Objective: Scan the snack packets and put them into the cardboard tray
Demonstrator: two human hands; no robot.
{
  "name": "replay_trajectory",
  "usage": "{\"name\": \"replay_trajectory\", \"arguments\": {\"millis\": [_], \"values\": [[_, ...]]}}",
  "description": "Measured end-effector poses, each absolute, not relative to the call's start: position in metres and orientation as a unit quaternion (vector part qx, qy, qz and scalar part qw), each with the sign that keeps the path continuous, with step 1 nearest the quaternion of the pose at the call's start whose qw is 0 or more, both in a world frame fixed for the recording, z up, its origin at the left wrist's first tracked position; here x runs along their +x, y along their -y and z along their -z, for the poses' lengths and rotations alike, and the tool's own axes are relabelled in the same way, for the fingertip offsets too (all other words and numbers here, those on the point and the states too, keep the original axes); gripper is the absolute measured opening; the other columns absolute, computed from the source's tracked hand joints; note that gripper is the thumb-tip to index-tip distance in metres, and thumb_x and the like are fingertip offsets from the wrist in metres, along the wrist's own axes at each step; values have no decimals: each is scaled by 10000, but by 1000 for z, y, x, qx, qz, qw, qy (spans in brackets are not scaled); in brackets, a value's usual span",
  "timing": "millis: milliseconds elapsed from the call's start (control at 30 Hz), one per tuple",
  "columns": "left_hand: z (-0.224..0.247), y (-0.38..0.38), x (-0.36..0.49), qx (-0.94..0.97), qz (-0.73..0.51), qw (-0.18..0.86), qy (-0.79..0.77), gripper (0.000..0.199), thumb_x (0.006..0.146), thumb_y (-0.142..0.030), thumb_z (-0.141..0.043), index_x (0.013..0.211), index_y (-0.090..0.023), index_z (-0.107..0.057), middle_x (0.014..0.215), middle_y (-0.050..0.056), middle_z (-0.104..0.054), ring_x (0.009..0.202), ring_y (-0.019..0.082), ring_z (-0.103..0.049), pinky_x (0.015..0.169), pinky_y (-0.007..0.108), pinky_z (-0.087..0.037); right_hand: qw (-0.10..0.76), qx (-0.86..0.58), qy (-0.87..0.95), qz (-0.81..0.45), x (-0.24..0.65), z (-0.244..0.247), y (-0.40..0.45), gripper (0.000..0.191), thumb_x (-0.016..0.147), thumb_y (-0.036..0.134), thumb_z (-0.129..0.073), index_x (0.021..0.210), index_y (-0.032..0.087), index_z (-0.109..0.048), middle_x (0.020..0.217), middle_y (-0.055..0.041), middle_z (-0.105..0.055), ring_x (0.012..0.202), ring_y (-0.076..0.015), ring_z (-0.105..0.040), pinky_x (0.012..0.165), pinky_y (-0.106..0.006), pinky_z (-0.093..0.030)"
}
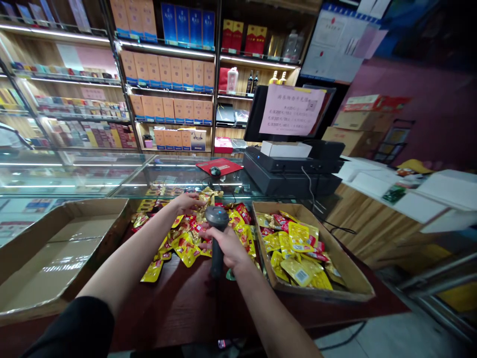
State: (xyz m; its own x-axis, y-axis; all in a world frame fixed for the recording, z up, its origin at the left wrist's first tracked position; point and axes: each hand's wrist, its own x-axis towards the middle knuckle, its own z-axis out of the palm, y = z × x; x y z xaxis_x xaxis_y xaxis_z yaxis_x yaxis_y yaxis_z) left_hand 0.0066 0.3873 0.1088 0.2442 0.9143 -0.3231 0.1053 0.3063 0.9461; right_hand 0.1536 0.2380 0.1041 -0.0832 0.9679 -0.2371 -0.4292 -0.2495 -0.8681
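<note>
My right hand is wrapped round the grip of a dark barcode scanner, held upright over the counter. Just left of the scanner's head, my left hand reaches to a gold packet at the far side of the pile; its fingers look closed on that packet. Yellow and red snack packets lie heaped on the dark red counter under both hands. More packets fill a cardboard tray on the right.
An open cardboard tray stands at the left. Behind the pile are a glass counter, a mouse on a red mat, and a monitor with a pink notice above a black cash drawer. Stocked shelves line the back.
</note>
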Motion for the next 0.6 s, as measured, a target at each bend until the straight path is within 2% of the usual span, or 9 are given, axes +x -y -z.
{"name": "replay_trajectory", "arguments": {"millis": [67, 167, 333, 600], "values": [[-104, -392, 9, 479, -317, 629, -524, 486, 434, -219, -859, 742, -169, -487, 646, -32, -586, 534, 90, -530, 547, 256, -469, 515, -427, 323, -670, 145, -93, -233, 323, 580, 226, -692, 862, 164, -547, 816, -22, -629, 585, -140, -620, 443, -250, -493], [-96, -393, 11, 463, -304, 639, -533, 477, 456, -199, -850, 716, -173, -450, 652, -34, -603, 486, 69, -514, 566, 261, -477, 490, -479, 350, -638, 140, -78, -228, 263, 609, 253, -674, 805, 153, -532, 649, -3, -598, 449, -127, -572, 352, -228, -440], [-90, -397, 9, 452, -301, 646, -536, 482, 462, -191, -849, 718, -179, -441, 635, -42, -610, 445, 56, -500, 571, 250, -483, 478, -532, 399, -574, 143, -68, -226, 183, 663, 310, -626, 679, 151, -537, 419, 46, -493, 310, -91, -456, 303, -194, -359], [-84, -401, 6, 449, -296, 661, -523, 412, 529, -256, -822, 828, -177, -550, 622, -16, -615, 489, 107, -555, 574, 277, -485, 466, -531, 409, -578, 138, -75, -224, 160, 680, 264, -597, 584, 179, -502, 349, 53, -450, 279, -81, -393, 303, -205, -342]]}}
